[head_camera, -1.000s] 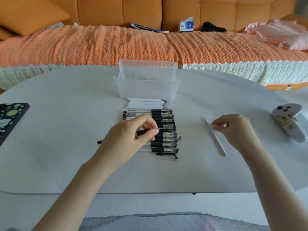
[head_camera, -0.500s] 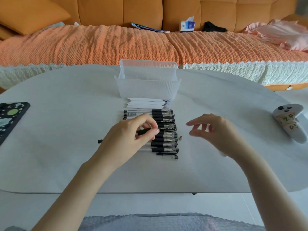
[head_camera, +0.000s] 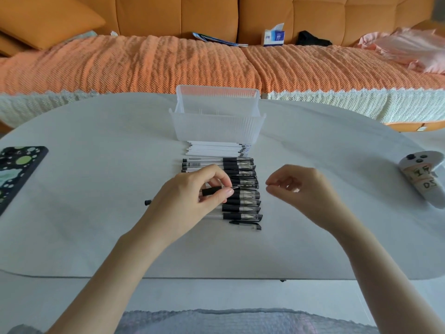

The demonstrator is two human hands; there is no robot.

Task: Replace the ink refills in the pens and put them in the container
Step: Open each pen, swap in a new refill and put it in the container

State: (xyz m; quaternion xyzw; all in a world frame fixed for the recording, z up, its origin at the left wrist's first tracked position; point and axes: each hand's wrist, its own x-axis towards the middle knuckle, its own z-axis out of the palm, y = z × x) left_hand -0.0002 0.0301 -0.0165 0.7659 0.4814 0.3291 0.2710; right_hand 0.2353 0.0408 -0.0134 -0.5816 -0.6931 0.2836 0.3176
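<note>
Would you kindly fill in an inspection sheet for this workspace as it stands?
Surface: white table.
Job's things: clear container upright; white refills stacked before it; row of pens; loose cap.
Clutter: phone left; controller right.
Grips: left hand pinches a pen; right hand loosely curled, holding nothing seen.
Cables: nothing seen.
Surroundings: orange sofa, tissue box, pink cloth.

The left hand (head_camera: 190,201) covers most of the pen (head_camera: 211,190) it pinches (only the black grip peeks out) and hides the left side of much of the row of pens (head_camera: 243,168). Whether the right hand (head_camera: 305,189) pinches anything is too small to tell.
</note>
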